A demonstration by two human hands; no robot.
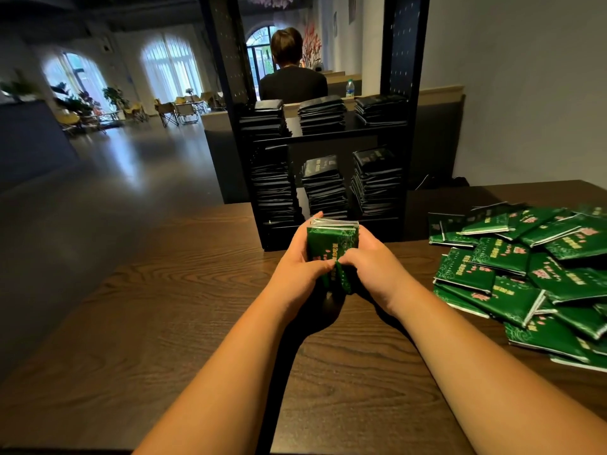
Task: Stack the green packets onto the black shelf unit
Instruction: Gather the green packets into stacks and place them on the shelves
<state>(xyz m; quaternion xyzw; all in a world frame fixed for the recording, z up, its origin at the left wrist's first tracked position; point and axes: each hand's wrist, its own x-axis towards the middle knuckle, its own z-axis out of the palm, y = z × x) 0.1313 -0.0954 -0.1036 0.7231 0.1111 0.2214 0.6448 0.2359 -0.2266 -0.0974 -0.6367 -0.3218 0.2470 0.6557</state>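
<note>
While both forearms reach forward over the dark, wood-grained worktop, the left hand and the right hand meet at 12 o'clock. Together the hands hold a small bundle of green packets. The fingers of each hand are curled around one side of the bundle, and both thumbs press on its front face. The bundle stands on edge, with the silver top edges showing. The hands hide its lower end, so I cannot tell if it touches the worktop.

At 2 o'clock a loose heap of green packets lies on the worktop, well apart from the hands. These packets overlap each other in no order.

Just behind the bundle, at 12 o'clock, the black shelf unit stands on the worktop. Its lower shelf carries three stacks of packets, which look dark in the shadow. The left stack is the tallest and the middle one the lowest. The upper shelf carries three shorter stacks.

Through the open frame a seated person is visible from the back, with a water bottle near, at 1 o'clock. At 10 o'clock a shiny dark floor leads to chairs, plants and arched windows with curtains. At 2 o'clock a plain grey wall closes the room.
</note>
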